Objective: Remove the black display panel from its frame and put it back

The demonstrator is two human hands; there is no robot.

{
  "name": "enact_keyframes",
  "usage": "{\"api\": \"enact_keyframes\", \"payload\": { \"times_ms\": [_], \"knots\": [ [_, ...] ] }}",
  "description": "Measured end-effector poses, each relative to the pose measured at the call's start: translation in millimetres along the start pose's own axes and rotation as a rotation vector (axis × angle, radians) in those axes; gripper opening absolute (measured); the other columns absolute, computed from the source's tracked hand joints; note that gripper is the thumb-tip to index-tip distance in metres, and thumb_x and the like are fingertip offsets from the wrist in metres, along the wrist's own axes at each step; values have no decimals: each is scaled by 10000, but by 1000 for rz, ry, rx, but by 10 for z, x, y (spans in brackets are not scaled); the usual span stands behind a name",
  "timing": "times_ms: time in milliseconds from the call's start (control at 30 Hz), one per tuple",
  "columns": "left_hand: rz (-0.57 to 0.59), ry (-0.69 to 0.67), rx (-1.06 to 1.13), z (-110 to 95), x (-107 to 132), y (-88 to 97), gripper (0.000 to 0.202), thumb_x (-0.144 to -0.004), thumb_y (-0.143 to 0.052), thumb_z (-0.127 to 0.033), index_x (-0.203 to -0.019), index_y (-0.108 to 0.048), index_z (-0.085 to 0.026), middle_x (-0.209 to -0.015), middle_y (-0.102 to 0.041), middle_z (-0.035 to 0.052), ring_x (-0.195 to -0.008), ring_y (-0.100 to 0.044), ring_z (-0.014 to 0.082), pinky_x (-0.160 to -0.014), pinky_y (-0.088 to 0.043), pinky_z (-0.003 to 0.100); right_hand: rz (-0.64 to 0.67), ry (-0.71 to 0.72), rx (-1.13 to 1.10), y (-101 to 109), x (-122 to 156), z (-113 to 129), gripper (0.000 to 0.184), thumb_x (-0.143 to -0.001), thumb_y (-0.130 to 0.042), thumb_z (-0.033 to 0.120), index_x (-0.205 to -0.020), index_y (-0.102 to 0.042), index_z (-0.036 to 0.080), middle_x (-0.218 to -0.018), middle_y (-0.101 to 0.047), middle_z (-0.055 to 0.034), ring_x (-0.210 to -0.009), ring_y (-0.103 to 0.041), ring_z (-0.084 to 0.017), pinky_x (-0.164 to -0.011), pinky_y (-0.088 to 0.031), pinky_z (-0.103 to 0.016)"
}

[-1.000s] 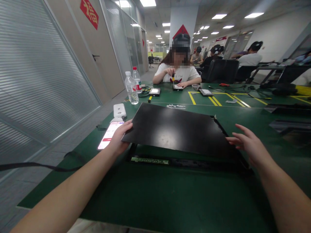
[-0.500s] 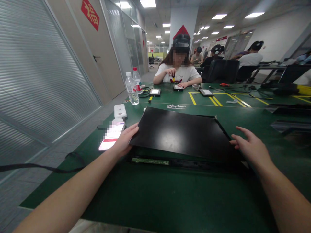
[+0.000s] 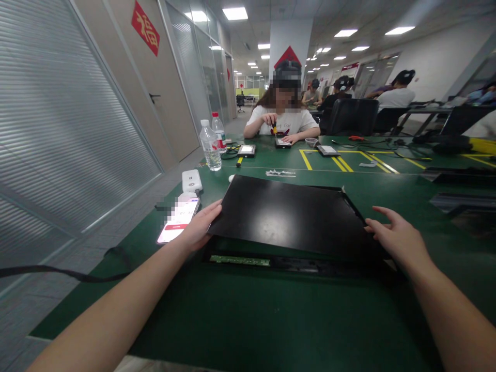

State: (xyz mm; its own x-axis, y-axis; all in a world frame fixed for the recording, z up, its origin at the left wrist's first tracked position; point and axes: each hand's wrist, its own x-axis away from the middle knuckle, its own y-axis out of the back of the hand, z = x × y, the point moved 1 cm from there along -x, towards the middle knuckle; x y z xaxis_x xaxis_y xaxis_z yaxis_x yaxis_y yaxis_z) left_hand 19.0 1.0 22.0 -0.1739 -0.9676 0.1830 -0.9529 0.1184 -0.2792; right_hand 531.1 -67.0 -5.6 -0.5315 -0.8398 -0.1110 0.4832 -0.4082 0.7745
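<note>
A thin, glossy black sheet (image 3: 279,214), which looks like a screen panel or film, lies tilted over a shallow black frame (image 3: 302,266). My left hand (image 3: 203,225) is closed on the sheet's left edge, which is raised off the frame. At the right edge, my right hand (image 3: 397,235) has its fingers apart, with some fingertips touching or very near the sheet and frame. A narrow green circuit board (image 3: 240,260) shows along the frame's near side. The sheet hides the frame's middle.
A lit phone (image 3: 178,219) and a white power bank (image 3: 191,181) lie left on the green table (image 3: 271,320). Beyond are two bottles (image 3: 211,147), drives (image 3: 247,150) and torn white scraps (image 3: 281,173). Opposite, a person (image 3: 281,116) holds a screwdriver over a drive. Dark parts (image 3: 461,201) lie right.
My right hand has shifted slightly left, its fingertips closer to the sheet's right edge. My left hand keeps its hold on the sheet. The view has tilted slightly.
</note>
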Motion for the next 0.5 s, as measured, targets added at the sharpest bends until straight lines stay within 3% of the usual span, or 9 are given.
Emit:
{"api": "enact_keyframes", "payload": {
  "times_ms": [233,367,500],
  "knots": [
    [11,-46,-2,-1,16,-22,506,-837,-895,-343,-1324,-807,-236,-1133,-857,95,-1033,-804,305,-759,-631,316,-38,-49,19,-1,85,113,633,-826,-633,581,-1380,-700,282,-798,-817,-39,-844,-774,-353,-802,-576,-500],
    [57,-55,2,5,33,-31,594,-789,-921,-268,-1359,-773,-186,-1210,-843,127,-1046,-805,293,-765,-624,292,-35,-51,28,2,82,117,588,-838,-632,573,-1351,-701,294,-842,-828,-37,-836,-769,-339,-806,-574,-488],
    [33,-34,-8,8,59,-38,630,-798,-897,-182,-1402,-723,-134,-1167,-849,148,-1027,-811,289,-757,-624,290,-12,-73,36,12,86,127,563,-839,-638,550,-1342,-696,304,-864,-831,-39,-882,-774,-353,-846,-575,-510]
  ]
}}
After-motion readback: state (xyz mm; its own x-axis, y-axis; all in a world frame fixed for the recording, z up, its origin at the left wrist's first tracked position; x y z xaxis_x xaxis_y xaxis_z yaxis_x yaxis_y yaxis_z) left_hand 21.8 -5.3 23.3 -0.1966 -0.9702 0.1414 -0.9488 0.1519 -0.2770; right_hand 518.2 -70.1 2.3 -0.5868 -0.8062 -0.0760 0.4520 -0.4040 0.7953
